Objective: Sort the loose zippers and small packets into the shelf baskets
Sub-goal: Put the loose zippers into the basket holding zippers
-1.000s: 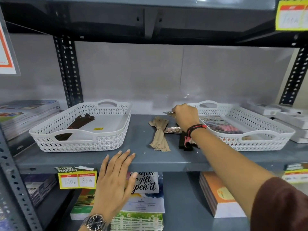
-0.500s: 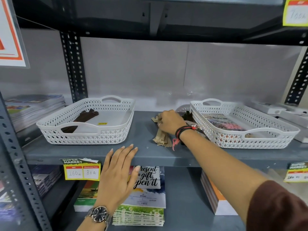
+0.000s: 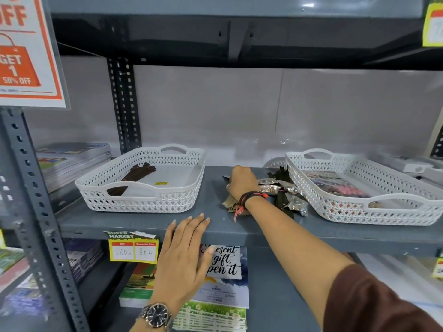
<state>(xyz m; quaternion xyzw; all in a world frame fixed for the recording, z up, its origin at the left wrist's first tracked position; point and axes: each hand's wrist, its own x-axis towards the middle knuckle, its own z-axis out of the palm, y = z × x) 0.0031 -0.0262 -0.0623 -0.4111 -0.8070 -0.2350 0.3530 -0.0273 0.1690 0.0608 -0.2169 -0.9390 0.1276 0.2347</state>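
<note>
Two white lattice baskets stand on the grey shelf (image 3: 143,224). The left basket (image 3: 143,202) holds dark brown zippers (image 3: 136,174). The right basket (image 3: 359,212) holds colourful small packets (image 3: 335,183). Between the baskets lies a loose pile: beige zippers (image 3: 229,202), black zippers (image 3: 282,204) and shiny small packets (image 3: 296,204). My right hand (image 3: 242,182) lies on the beige zippers with its fingers curled over them; most of the bundle is hidden under it. My left hand (image 3: 184,248) rests flat with fingers apart on the shelf's front edge.
Stacks of magazines (image 3: 69,161) sit left of the left basket, white boxes (image 3: 412,164) at the far right. A price tag (image 3: 133,250) hangs under the shelf edge. Books and cards (image 3: 220,271) fill the shelf below. A sale sign (image 3: 26,51) hangs upper left.
My right hand left the right basket's near corner and came down left onto the beige zippers. The view has shifted, so the shelf sits further right. My left hand stayed on the shelf edge.
</note>
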